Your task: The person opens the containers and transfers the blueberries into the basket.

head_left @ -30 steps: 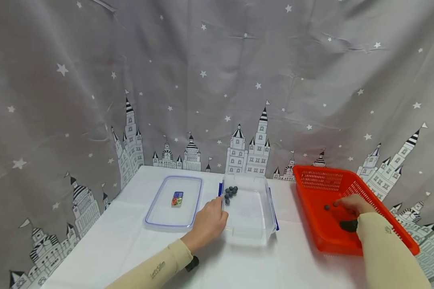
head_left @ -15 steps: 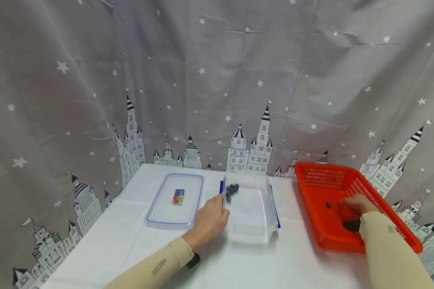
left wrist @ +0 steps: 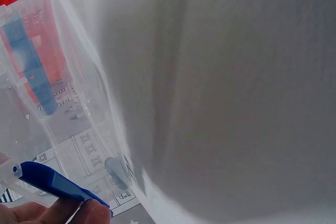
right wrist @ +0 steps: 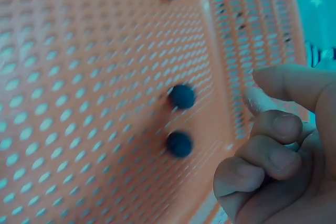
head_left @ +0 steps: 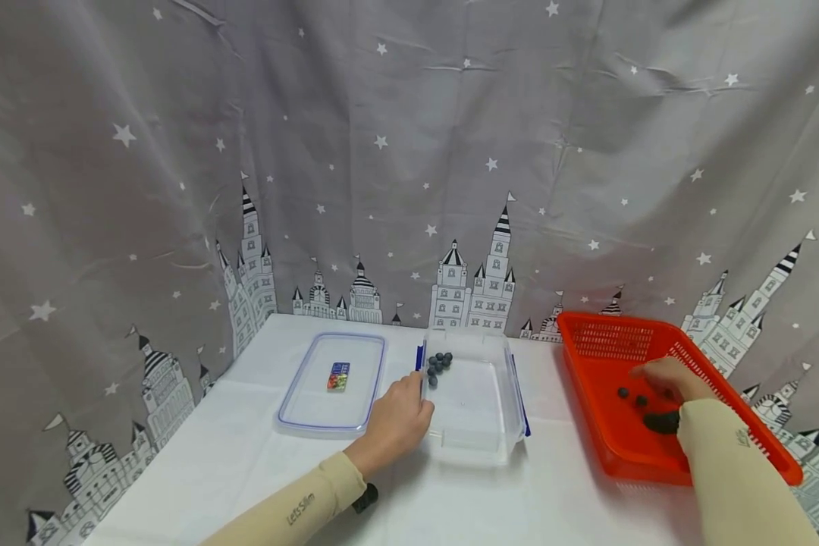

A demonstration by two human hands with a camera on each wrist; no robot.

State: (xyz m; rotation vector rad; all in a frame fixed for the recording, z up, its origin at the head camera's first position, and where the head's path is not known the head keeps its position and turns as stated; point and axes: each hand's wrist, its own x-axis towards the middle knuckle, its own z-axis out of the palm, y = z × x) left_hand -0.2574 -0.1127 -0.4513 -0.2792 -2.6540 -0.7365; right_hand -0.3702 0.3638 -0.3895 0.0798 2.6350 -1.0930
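My left hand (head_left: 396, 415) holds the left side of a clear plastic food container (head_left: 474, 444), with fingertips against its blue latch (left wrist: 50, 181) in the left wrist view. Several dark blueberries (head_left: 440, 362) lie grouped at the container's far left. Inside the red basket (head_left: 600, 444) is my right hand (head_left: 672, 377). Its thumb and index finger are apart, and the other fingers curl toward the palm. No berry shows between the fingers; the palm's inside is partly hidden. Three loose blueberries (right wrist: 182, 96) sit on the basket floor in the right wrist view, beside this hand.
A clear lid (head_left: 307, 413) with a blue seal and a small printed label (head_left: 337, 377) lies left of the container on the white table (head_left: 246, 425). Behind everything hangs a grey curtain (head_left: 355, 174) with castles and stars.
My right hand has drawn slightly back and up from a blueberry at its fingertips, and that berry now shows on the basket floor. The left hand keeps its hold on the container.
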